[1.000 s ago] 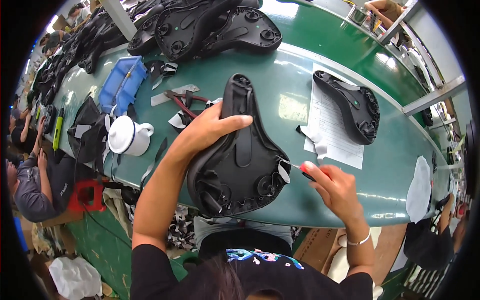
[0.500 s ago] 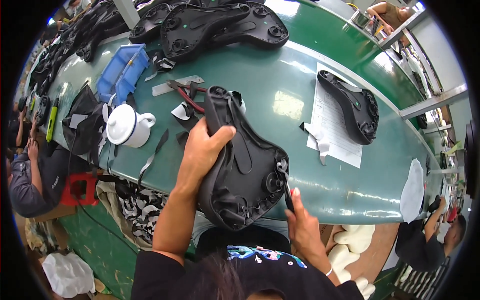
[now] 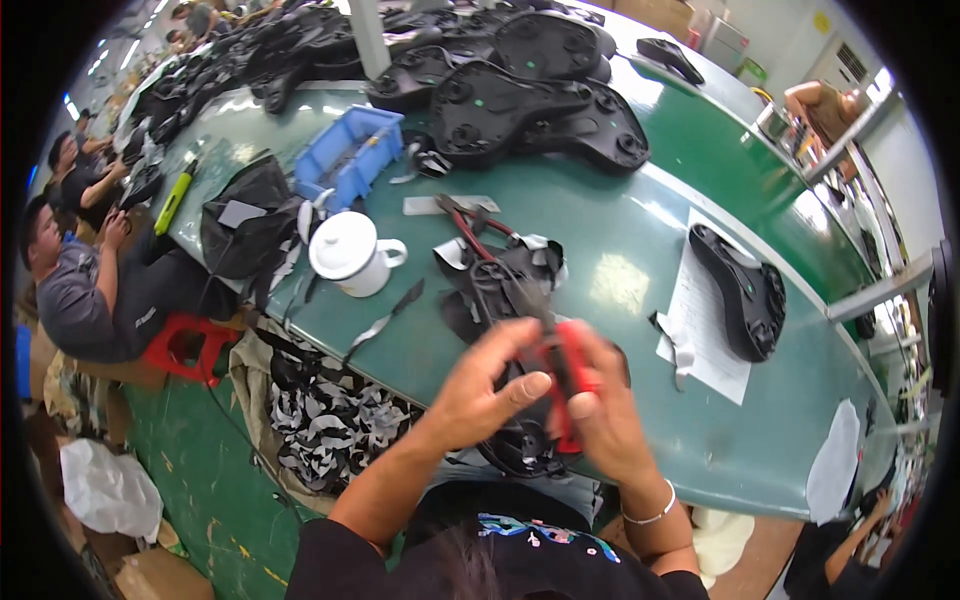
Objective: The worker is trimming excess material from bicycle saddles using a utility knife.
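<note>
My right hand (image 3: 612, 425) is closed around pliers (image 3: 570, 375) with red and black handles. Their metal jaws point away from me and are smeared by motion. Close on the left side of the pliers is my left hand (image 3: 487, 392), its thumb and fingers apart; I see nothing held in it. Beneath both hands lies a black saddle-shaped padded part (image 3: 520, 445), underside up at the table's near edge and largely covered by the hands. Just beyond it, red-handled cutters (image 3: 465, 228) rest among black and white fabric scraps (image 3: 540, 258).
A white lidded mug (image 3: 345, 250) and a blue bin (image 3: 350, 150) stand to the left. Several black padded parts (image 3: 520, 110) are piled at the back. Another black part (image 3: 740, 295) lies on a paper sheet (image 3: 718, 370) at right. A person (image 3: 75, 290) sits at far left.
The left hand has let go of the padded part, which now lies lower under my hands. The pliers have come up from its right edge to the middle. The view has shifted left.
</note>
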Motion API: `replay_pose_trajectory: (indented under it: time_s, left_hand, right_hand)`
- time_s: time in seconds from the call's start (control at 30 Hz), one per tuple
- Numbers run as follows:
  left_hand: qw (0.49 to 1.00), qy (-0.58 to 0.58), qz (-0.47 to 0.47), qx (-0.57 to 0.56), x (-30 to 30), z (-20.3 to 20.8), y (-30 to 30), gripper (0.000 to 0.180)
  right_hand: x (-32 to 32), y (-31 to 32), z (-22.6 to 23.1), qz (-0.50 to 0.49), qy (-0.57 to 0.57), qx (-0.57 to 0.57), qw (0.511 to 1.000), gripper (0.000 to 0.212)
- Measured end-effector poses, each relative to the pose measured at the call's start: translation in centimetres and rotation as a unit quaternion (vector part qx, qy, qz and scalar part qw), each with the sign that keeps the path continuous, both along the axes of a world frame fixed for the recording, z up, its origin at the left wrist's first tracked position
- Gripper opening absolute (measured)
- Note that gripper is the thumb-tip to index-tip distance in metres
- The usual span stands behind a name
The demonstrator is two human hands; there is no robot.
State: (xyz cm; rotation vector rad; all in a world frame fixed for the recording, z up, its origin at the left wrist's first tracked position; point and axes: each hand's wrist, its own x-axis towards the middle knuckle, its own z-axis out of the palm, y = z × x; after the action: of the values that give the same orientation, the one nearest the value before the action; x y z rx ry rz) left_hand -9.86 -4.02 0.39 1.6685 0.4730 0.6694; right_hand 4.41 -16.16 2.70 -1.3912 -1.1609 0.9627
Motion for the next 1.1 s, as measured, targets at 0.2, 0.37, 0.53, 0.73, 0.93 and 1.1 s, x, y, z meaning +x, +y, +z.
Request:
replay_pose_trajectory:
  time_s: [0.2, 0.37, 0.53, 0.73, 0.93, 1.1]
  left_hand:
    - [0.894, -0.215, 0.077, -0.385, -3.1, -0.8, 1.4, 0.025]
    - [0.925, -0.112, 0.010, -0.364, -3.8, -1.0, 1.4, 0.036]
    - [0.944, -0.104, 0.013, -0.312, -5.8, -0.2, 2.5, 0.034]
    - [0.958, -0.104, 0.018, -0.265, -6.5, -0.6, 3.2, 0.034]
    - [0.970, -0.094, 0.024, -0.223, -6.1, -0.7, 3.6, 0.037]
    - [0.973, -0.087, 0.025, -0.214, -6.4, -0.7, 3.4, 0.038]
  right_hand:
    - [4.8, 13.5, -0.6, 0.026, -0.362, 0.067, 0.929, 0.029]
    - [4.9, 21.6, -4.8, 0.115, -0.556, -0.014, 0.823, 0.029]
    - [4.1, 23.1, -4.8, 0.076, -0.554, -0.058, 0.827, 0.022]
    - [3.4, 16.2, 2.3, 0.051, -0.433, 0.011, 0.900, 0.028]
    - [0.9, 10.3, 2.9, 0.110, -0.415, 0.076, 0.900, 0.018]
    - [0.5, 9.7, 3.6, 0.114, -0.439, 0.060, 0.889, 0.018]
